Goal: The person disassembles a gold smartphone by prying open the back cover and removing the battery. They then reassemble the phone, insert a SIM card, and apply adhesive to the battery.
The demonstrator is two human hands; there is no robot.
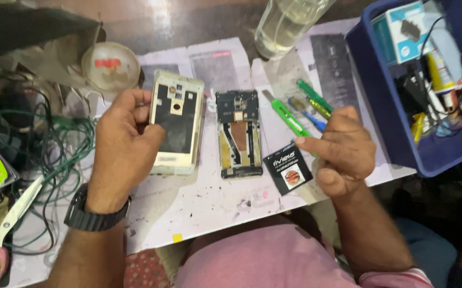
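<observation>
Paper-covered table with a phone taken apart across it, seen from the head camera.

Left hand grips the pale gold back cover, fingers closed on its left edge, inner side turned up, probably so it can be looked over. Right hand holds nothing: fingers curled in, forefinger pointing left just above a small black packet. Between the hands the stripped phone frame lies flat, apart from the cover. Green and blue hand tools lie just behind the right hand, a blue bin of parts crowds the right side, and tangled green wires and scissors fill the left. Open room is mostly the bare paper near the front edge.
</observation>
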